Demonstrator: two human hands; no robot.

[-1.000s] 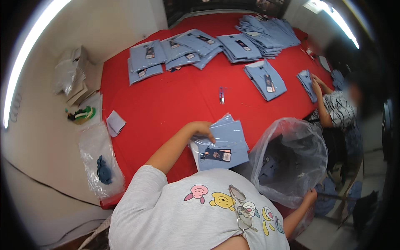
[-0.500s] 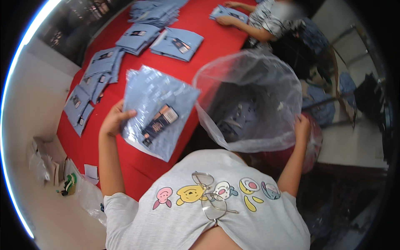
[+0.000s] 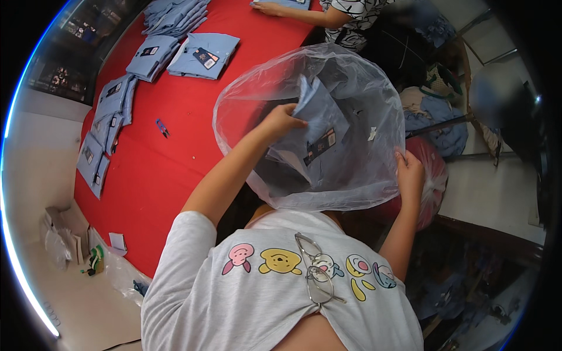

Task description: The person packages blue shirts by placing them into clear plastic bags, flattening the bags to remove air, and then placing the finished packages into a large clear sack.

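Note:
My left hand point(image 3: 283, 123) is closed on the upper edge of a folded light-blue shirt point(image 3: 326, 114) in a clear packet, with a dark tag on it. The packet hangs tilted inside the mouth of a large clear plastic bag point(image 3: 383, 111). At the right, the fingers of my right hand point(image 3: 411, 171) pinch the rim of that bag, which stands wide open. Deeper down, what lies in the bag is dim and partly hidden by the held packet.
Stacks of folded blue shirts point(image 3: 111, 96) line the red table point(image 3: 170, 193), where small blue thread snips point(image 3: 162, 128) lie. A co-worker's arm point(image 3: 298, 14) reaches across the far end. A filled pinkish-red plastic bag point(image 3: 430, 181) stands right of the open bag.
My left hand has carried the packed shirt rightward from over the table into the bag's mouth. My right hand still holds the rim. The whole view has shifted, and the snips now show.

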